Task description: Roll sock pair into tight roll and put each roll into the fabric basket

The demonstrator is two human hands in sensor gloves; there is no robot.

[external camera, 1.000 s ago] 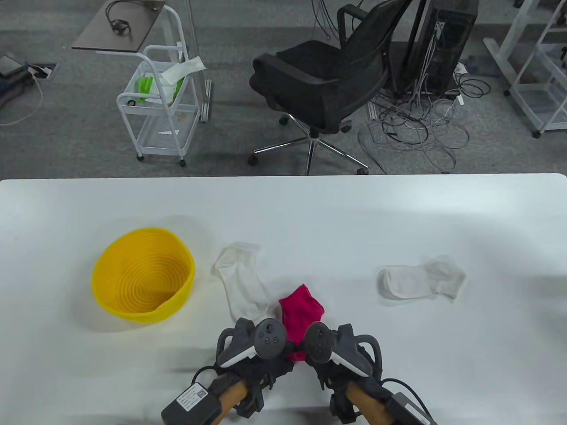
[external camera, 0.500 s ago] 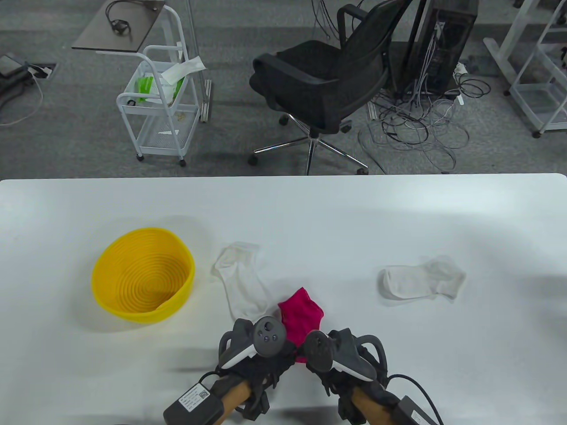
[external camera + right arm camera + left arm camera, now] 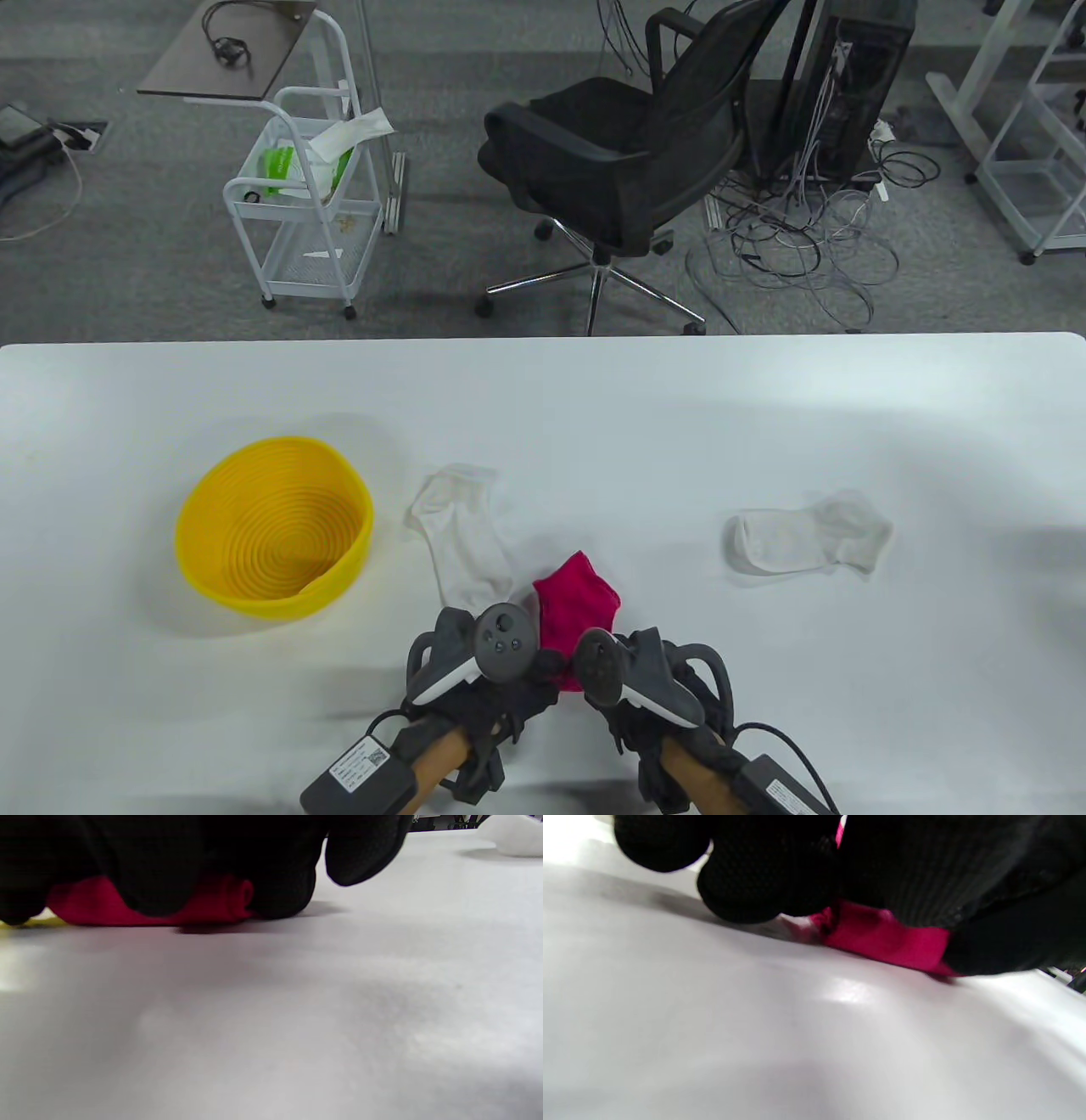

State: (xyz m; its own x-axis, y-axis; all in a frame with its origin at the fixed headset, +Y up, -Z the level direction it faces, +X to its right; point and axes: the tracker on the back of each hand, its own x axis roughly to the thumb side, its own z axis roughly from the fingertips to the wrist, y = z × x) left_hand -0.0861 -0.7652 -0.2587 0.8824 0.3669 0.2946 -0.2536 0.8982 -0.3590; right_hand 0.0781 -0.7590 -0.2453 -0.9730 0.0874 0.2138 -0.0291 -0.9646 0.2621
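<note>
A pink sock pair (image 3: 577, 598) lies flat near the table's front edge, and both gloved hands cover its near end. My left hand (image 3: 501, 683) and right hand (image 3: 632, 683) sit side by side under their trackers. In the left wrist view, curled fingers (image 3: 746, 882) press onto the pink fabric (image 3: 882, 938). The right wrist view shows a curled‑over edge on the pink sock pair (image 3: 212, 906), with fingers (image 3: 157, 870) wrapped over it. The yellow basket (image 3: 197, 509) stands to the left with nothing in it.
One white sock (image 3: 462, 535) lies between the basket and the pink pair, close to my left hand. Another white sock (image 3: 806, 542) lies to the right. An office chair (image 3: 611, 161) and a white cart (image 3: 305, 212) stand beyond the table's far edge.
Both hands have shifted slightly to the left while staying on the pink sock's near end. The sock's far part has barely moved.
</note>
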